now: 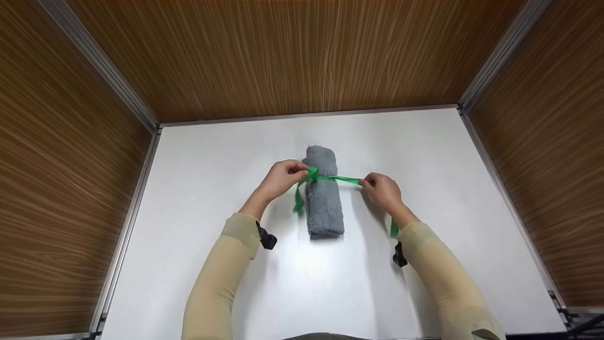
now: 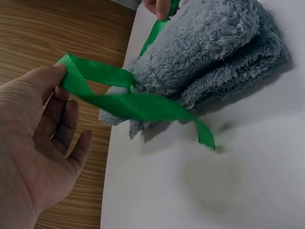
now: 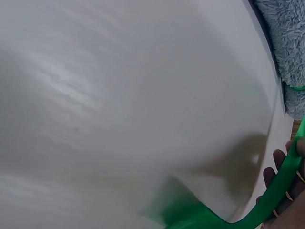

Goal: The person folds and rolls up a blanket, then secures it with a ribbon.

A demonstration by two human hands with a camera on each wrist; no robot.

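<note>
A rolled grey towel [image 1: 323, 198] lies lengthwise in the middle of the white table [image 1: 212, 189]. A green ribbon [image 1: 336, 178] is wound across its upper part and crossed on top. My left hand [image 1: 302, 171] pinches one end of the ribbon at the towel's left side, and a loose tail hangs down beside the roll. In the left wrist view the ribbon [image 2: 128, 102] runs from my thumb to the towel [image 2: 209, 47]. My right hand [image 1: 365, 182] grips the other end and holds it taut to the right. The right wrist view shows that ribbon [image 3: 281, 186] running across my fingers [image 3: 279, 160].
Wood-grain walls with metal rails [image 1: 137, 106] close the table on the left, back and right. Black wrist mounts [image 1: 268, 240] sit on both beige sleeves. Bare white surface surrounds the towel on all sides.
</note>
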